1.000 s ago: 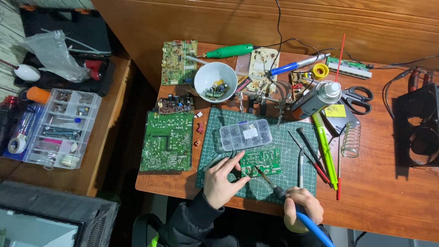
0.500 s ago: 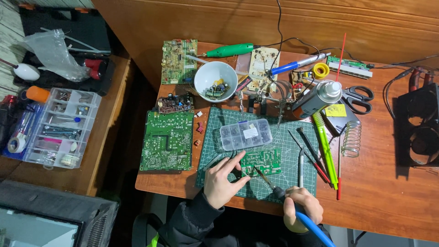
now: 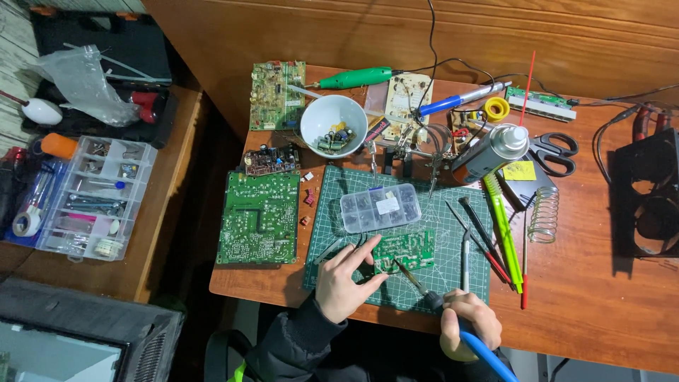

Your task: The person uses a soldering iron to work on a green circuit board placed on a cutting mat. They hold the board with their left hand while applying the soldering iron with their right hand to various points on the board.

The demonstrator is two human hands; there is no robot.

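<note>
My left hand [image 3: 344,281] lies on the cutting mat [image 3: 339,189], fingers spread and loosely curled, the fingertips at the left edge of the small board [image 3: 409,247]; whether they pinch anything I cannot tell. My right hand [image 3: 468,323] is closed around the blue handle of the soldering iron [image 3: 433,300], whose tip rests on the small board's lower edge. That board lies flat on the mat, just below the clear parts box [image 3: 380,208].

Far left, on the side table, sits a clear organiser [image 3: 95,198]. A large green board [image 3: 259,216] lies beside the mat's left edge, and above it a white bowl [image 3: 332,124] holds components. Right of the mat lie green-handled tools [image 3: 503,230], a spray can [image 3: 491,152], scissors [image 3: 555,153] and a wire coil [image 3: 544,214].
</note>
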